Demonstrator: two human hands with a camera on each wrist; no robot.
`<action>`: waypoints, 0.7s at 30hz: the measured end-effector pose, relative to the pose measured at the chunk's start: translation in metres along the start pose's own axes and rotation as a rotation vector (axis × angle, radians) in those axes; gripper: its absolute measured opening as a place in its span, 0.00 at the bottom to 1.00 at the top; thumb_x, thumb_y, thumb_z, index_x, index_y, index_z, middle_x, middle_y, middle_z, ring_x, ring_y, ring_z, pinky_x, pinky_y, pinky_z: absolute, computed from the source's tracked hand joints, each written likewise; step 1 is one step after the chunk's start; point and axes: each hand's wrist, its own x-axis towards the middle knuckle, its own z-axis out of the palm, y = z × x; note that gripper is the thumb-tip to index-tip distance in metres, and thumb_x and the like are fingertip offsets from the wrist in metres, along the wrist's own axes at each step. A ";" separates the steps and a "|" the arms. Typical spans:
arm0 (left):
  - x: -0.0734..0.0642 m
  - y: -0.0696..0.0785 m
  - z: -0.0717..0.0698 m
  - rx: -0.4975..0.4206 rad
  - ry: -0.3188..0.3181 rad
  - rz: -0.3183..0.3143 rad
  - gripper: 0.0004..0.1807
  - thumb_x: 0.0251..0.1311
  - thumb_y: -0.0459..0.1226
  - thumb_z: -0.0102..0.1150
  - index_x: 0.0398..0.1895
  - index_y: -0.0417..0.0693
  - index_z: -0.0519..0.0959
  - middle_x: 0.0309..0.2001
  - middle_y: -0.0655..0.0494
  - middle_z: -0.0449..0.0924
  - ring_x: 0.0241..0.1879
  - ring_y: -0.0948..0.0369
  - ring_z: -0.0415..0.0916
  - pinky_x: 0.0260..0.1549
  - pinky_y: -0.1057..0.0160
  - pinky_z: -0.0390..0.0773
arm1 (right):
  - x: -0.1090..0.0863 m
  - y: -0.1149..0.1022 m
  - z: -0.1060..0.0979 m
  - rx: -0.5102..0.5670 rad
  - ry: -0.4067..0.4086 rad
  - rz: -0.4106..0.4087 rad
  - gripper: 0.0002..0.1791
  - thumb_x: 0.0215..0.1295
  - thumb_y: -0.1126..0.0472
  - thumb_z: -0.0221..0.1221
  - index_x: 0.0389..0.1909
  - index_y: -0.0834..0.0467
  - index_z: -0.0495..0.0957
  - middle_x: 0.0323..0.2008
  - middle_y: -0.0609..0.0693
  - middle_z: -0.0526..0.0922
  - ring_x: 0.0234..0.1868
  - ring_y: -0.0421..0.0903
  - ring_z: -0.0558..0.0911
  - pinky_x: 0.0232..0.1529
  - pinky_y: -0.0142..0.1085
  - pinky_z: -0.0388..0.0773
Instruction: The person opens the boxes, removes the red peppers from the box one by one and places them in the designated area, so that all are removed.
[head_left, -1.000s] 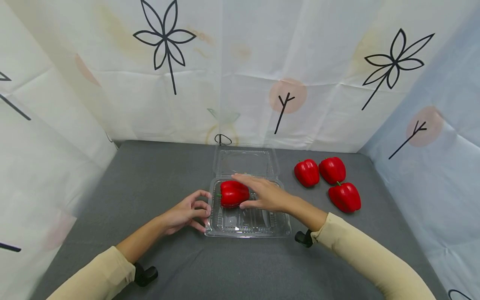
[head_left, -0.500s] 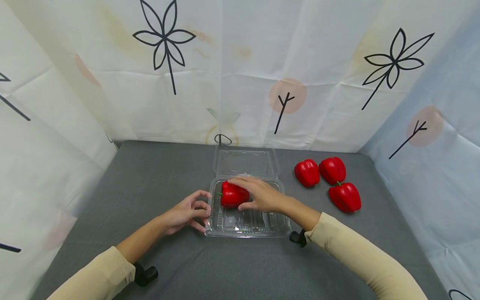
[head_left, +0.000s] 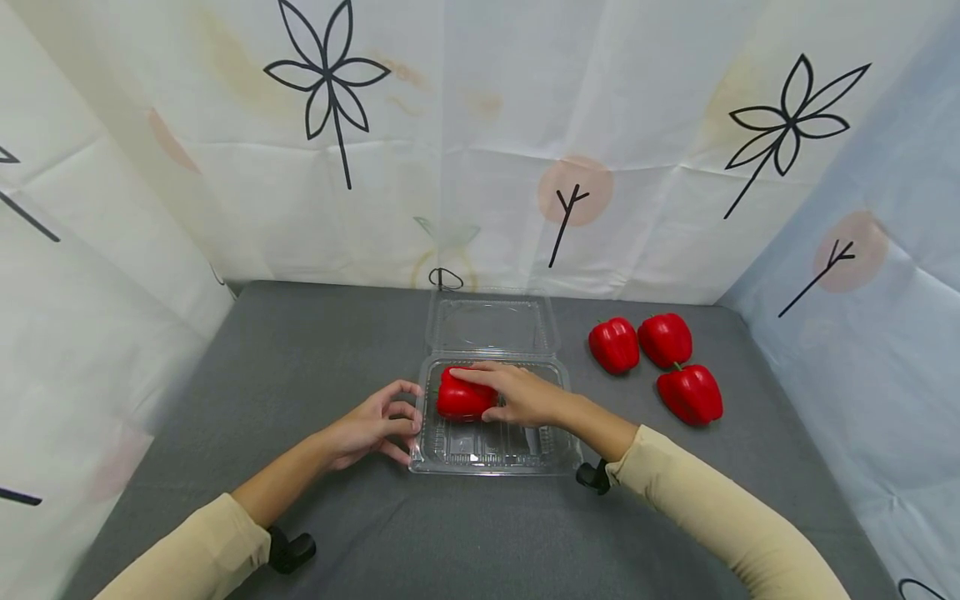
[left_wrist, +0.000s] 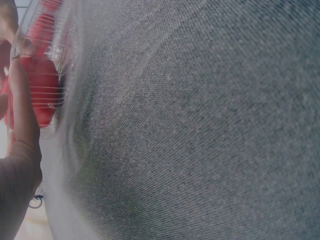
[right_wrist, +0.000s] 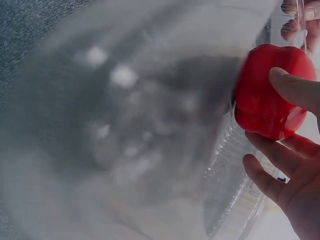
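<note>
A red bell pepper (head_left: 462, 398) lies in the left part of a clear plastic clamshell box (head_left: 495, 457); its stem is hard to see. My right hand (head_left: 528, 397) holds this pepper, thumb on the near side and fingers on the far side, as the right wrist view confirms with the thumb (right_wrist: 290, 87) on the red skin. At the box's left wall, my left hand (head_left: 375, 427) rests with loosely bent fingers touching the rim. In the left wrist view, one digit of the left hand (left_wrist: 24, 110) lies along the outside of the clear wall.
The box's lid (head_left: 491, 325) is folded back toward the rear curtain (head_left: 480, 125). Several items stand to the right: a bell pepper (head_left: 613, 346), a second bell pepper (head_left: 665, 340) and a third bell pepper (head_left: 690, 395). Grey cloth (head_left: 322, 333) covers the table.
My right hand has closed round the pepper, and the two have shifted slightly left and toward me. My left hand and the box have stayed put.
</note>
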 end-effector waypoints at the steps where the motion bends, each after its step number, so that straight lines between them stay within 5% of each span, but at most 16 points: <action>1: 0.000 0.000 0.000 0.002 0.000 0.001 0.30 0.67 0.31 0.59 0.66 0.42 0.55 0.42 0.45 0.75 0.33 0.54 0.80 0.34 0.50 0.86 | 0.000 0.000 0.000 0.009 -0.010 0.001 0.42 0.60 0.64 0.69 0.74 0.51 0.63 0.69 0.59 0.68 0.66 0.57 0.72 0.63 0.52 0.72; 21: -0.001 0.000 0.002 0.000 0.001 0.025 0.29 0.66 0.30 0.59 0.64 0.42 0.56 0.41 0.47 0.75 0.32 0.55 0.79 0.33 0.49 0.86 | -0.018 -0.012 -0.015 -0.039 -0.122 0.011 0.42 0.59 0.65 0.69 0.74 0.52 0.63 0.64 0.58 0.73 0.60 0.55 0.77 0.58 0.50 0.77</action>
